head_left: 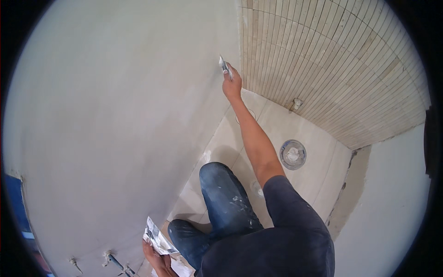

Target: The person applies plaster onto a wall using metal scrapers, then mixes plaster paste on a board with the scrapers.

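- Your right grip (232,85) is closed around the handle of a small blade (222,63), up at the far end of the left wall (120,115), near the corner with the ribbed tile wall (323,51). The raised arm seems to be there so the blade can reach that strip.
- Your left grip (159,261) pinches a flat metal plate (158,239) smeared with white paste, at the near left beside your knee; held low and close, it probably serves as a handy paste carrier.
- The round tub (283,151) with white stuff inside stands on the tiled floor (318,143), to the right of your right arm, likely parked within reach but clear of your knees.
- Whether the small blade touches the wall is hard to tell; your fingers cover most of its handle.
- Your left wrist and the white material (181,267) beside it run toward the near edge, so their shape is unclear.
- The pale round item (257,188) is partly covered by your sleeve and leg; you can't identify it.
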`<state>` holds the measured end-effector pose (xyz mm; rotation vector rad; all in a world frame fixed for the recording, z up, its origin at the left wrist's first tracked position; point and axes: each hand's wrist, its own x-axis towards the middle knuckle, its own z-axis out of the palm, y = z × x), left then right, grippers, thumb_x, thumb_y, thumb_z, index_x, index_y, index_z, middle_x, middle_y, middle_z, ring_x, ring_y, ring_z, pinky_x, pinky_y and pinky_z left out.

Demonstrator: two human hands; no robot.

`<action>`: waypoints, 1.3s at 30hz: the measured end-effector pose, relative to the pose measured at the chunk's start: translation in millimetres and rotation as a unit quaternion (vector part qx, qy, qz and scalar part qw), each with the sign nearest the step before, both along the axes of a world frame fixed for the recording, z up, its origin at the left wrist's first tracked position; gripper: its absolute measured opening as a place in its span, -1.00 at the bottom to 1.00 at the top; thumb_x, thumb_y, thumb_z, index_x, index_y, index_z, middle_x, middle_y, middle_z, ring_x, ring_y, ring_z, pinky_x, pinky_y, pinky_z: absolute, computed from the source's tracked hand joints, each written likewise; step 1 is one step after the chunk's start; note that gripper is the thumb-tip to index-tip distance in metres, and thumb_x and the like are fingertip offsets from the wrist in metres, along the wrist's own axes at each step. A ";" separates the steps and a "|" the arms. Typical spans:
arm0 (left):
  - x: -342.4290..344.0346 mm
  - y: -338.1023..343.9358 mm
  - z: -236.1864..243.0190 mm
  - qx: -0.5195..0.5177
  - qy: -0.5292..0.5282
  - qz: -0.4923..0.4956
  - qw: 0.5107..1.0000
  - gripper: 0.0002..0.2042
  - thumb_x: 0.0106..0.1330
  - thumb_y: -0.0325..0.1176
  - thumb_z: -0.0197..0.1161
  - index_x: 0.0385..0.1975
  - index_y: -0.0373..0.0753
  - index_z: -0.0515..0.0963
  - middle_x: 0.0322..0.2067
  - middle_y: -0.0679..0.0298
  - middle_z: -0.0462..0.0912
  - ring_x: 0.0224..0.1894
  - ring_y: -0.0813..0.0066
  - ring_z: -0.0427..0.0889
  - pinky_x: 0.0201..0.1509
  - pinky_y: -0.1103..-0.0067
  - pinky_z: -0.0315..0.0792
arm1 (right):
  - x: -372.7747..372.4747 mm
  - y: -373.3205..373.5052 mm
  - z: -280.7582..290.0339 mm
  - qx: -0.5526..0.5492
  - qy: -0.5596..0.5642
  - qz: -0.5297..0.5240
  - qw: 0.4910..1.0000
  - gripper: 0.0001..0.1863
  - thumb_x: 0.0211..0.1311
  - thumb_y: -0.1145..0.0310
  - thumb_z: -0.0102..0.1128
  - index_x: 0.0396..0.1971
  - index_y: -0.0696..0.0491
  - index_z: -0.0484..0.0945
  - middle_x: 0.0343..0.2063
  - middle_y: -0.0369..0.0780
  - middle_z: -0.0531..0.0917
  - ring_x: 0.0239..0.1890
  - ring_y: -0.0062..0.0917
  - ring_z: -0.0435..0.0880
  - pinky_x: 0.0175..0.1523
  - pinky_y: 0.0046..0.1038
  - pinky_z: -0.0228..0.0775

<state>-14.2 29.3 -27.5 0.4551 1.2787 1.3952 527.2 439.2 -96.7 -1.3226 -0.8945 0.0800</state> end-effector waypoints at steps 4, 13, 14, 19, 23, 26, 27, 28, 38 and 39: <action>1.2 -3.2 2.6 0.029 0.003 -0.022 0.999 -0.55 0.51 -0.21 0.05 0.32 -0.26 0.39 0.18 0.14 0.57 0.18 0.20 0.60 0.27 0.27 0.51 | -33.7 11.4 13.1 -0.020 -0.032 -0.074 0.997 -0.55 0.33 0.51 0.15 0.23 0.01 0.59 0.11 -0.10 0.64 0.12 -0.14 0.57 0.25 -0.23 0.37; 3.3 -0.3 14.2 0.045 0.032 -0.036 0.998 -0.58 0.51 -0.24 0.06 0.28 -0.30 0.40 0.13 0.16 0.60 0.12 0.27 0.63 0.22 0.36 0.54 | -198.7 -126.7 13.7 -0.042 -0.120 0.119 0.985 -0.23 -0.08 0.73 0.05 0.28 0.03 0.54 0.18 -0.10 0.54 0.19 -0.09 0.44 0.34 -0.22 0.33; 3.0 -1.2 18.3 0.057 0.024 -0.040 0.997 -0.57 0.49 -0.28 0.09 0.28 -0.33 0.39 0.12 0.11 0.59 0.12 0.23 0.64 0.21 0.34 0.55 | -197.1 -136.3 13.7 -0.049 -0.138 0.184 0.972 -0.26 -0.04 0.73 0.06 0.26 0.03 0.56 0.15 -0.09 0.59 0.19 -0.10 0.47 0.35 -0.23 0.32; 7.4 0.8 16.6 0.030 0.032 -0.046 0.998 -0.58 0.49 -0.25 0.10 0.28 -0.26 0.42 0.11 0.22 0.61 0.08 0.32 0.65 0.18 0.37 0.56 | -84.1 -68.7 3.5 -0.048 0.027 -0.037 0.998 -0.60 0.39 0.50 0.12 0.20 0.10 0.56 0.13 -0.02 0.61 0.19 -0.09 0.55 0.32 -0.20 0.35; 8.0 -1.4 8.5 0.037 0.014 -0.048 0.998 -0.57 0.50 -0.22 0.12 0.28 -0.25 0.42 0.13 0.21 0.60 0.12 0.31 0.62 0.24 0.36 0.53 | 8.0 -10.3 17.1 -0.041 -0.038 -0.090 0.994 -0.58 0.42 0.45 0.09 0.25 0.05 0.53 0.18 -0.02 0.57 0.19 -0.09 0.54 0.32 -0.19 0.34; -0.1 -5.1 5.5 0.057 0.010 -0.049 0.997 -0.58 0.52 -0.20 0.12 0.28 -0.25 0.42 0.14 0.20 0.60 0.15 0.30 0.60 0.27 0.34 0.51 | 1.7 7.8 30.6 -0.061 0.055 -0.024 0.996 -0.55 0.43 0.43 0.08 0.29 0.04 0.50 0.18 -0.03 0.56 0.20 -0.09 0.54 0.32 -0.20 0.36; -3.0 -5.0 2.3 0.070 0.022 -0.058 0.996 -0.57 0.52 -0.19 0.12 0.28 -0.25 0.43 0.15 0.20 0.60 0.16 0.30 0.59 0.28 0.34 0.50 | -5.7 8.9 30.1 -0.076 0.022 -0.013 0.997 -0.54 0.43 0.43 0.08 0.31 0.02 0.50 0.18 -0.04 0.56 0.21 -0.10 0.54 0.32 -0.22 0.36; -6.6 -5.5 -1.1 0.070 0.021 -0.056 0.996 -0.57 0.52 -0.19 0.12 0.28 -0.25 0.43 0.15 0.20 0.60 0.16 0.30 0.59 0.28 0.34 0.50 | -12.1 8.5 29.1 -0.092 -0.012 -0.003 0.996 -0.53 0.44 0.42 0.08 0.32 0.01 0.49 0.18 -0.04 0.56 0.21 -0.11 0.55 0.32 -0.24 0.37; -17.9 -4.0 -21.5 0.055 -0.004 -0.008 0.998 -0.56 0.49 -0.25 0.12 0.28 -0.31 0.39 0.14 0.16 0.60 0.14 0.27 0.62 0.27 0.33 0.51 | -168.7 -94.6 5.8 -0.055 -0.106 0.085 0.989 -0.36 0.14 0.72 0.10 0.30 0.08 0.53 0.16 -0.07 0.53 0.15 -0.13 0.49 0.33 -0.33 0.34; -14.5 -3.3 -15.0 0.057 -0.005 -0.002 0.998 -0.57 0.47 -0.30 0.09 0.27 -0.34 0.38 0.12 0.12 0.60 0.12 0.24 0.64 0.24 0.33 0.53 | -190.3 -114.4 14.3 -0.056 -0.112 0.107 0.986 -0.33 0.11 0.74 0.08 0.29 0.06 0.54 0.16 -0.08 0.54 0.15 -0.12 0.47 0.33 -0.31 0.34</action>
